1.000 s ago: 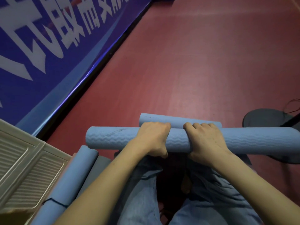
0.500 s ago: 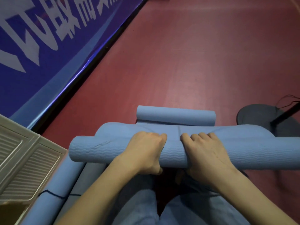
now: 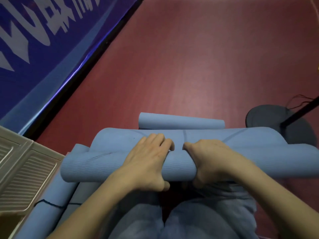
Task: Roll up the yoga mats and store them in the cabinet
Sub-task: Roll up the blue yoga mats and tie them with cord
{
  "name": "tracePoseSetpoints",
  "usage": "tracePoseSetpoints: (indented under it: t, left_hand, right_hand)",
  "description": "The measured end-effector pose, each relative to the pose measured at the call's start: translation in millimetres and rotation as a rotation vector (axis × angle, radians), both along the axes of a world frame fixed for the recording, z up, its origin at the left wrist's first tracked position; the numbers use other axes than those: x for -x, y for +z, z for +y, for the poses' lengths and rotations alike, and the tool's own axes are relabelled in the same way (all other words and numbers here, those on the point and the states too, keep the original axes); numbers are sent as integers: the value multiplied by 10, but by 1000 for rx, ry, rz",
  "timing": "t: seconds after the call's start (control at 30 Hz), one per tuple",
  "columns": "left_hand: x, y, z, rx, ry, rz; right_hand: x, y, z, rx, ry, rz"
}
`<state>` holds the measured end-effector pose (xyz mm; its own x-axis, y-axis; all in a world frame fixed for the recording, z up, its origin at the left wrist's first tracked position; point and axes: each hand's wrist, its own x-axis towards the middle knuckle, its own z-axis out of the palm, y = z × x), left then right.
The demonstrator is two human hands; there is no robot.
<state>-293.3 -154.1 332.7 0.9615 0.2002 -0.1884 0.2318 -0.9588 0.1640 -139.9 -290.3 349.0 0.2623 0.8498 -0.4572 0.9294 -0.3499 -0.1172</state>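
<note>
A blue yoga mat lies across my lap as a thick roll, with a flat stretch of it spread beyond the roll on the red floor. Its far end curls up into a small roll. My left hand lies over the top of the thick roll, fingers bent over it, thumb underneath. My right hand grips the roll beside it, fingers curled over the top. The beige cabinet with ribbed panels stands at the lower left. Beside it lie two more rolled blue mats.
A blue banner wall with white characters runs along the left. A black round stand base with a pole and thin cables sits on the floor at the right. Red floor stretches ahead.
The thick roll has come back toward me and down, uncovering a flat stretch of mat beyond it. Both hands stayed on the roll, side by side.
</note>
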Motion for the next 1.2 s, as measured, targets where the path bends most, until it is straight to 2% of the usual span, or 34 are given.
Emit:
tracePoseSetpoints:
  t: [0.17,0.3,0.5,0.7,0.83,1.03,1.2]
  left_hand:
    - [-41,72,46,-42,-40,-63]
    - [-13,-52,-145,-211,-75,-66]
    - [-72,-185,-187,-278,-40,-6]
    - [-202,15,-103,-210,-35,89]
    - [-334,97,142,-71,-19,160]
    - [-502,168,296,69,2,299]
    - [-409,32,279,45,29,183]
  right_hand:
    - [-172,92,175,166,-44,142]
    - [-210,49,163,153,-36,127]
    - [-172,19,95,79,-38,94]
    - [-181,6,-17,-35,-83,122]
    - [-193,115,-21,-72,-83,91]
    - [-107,-17,-2,-58,-42,-152]
    - [-219,11,117,-24,-54,-107]
